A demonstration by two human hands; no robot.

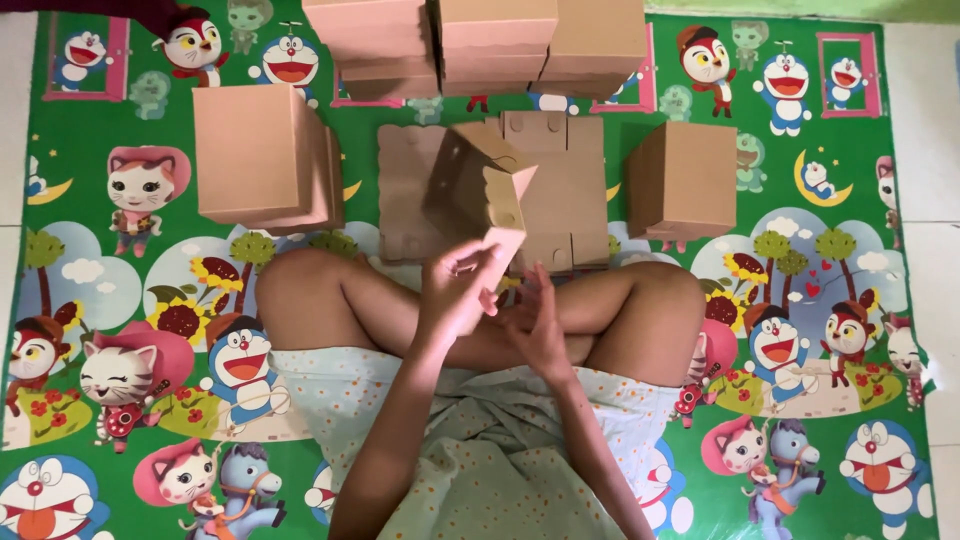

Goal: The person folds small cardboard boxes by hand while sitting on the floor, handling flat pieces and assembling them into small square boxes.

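Your left hand (458, 292) curls its fingers around the lower flap of a half-folded cardboard box (480, 190), holding it tilted above your crossed legs. Your right hand (535, 325) sits just beside it with fingers spread and loose, touching the flap's edge from below; whether it truly pinches the card, you cannot tell. Right behind that box lies a stack of flat die-cut cardboard sheets (560, 200) on the cartoon play mat (120, 300). Left of the sheets stands a folded box (262, 160), right of them another folded box (683, 182), and beyond them a row of finished boxes (480, 45).
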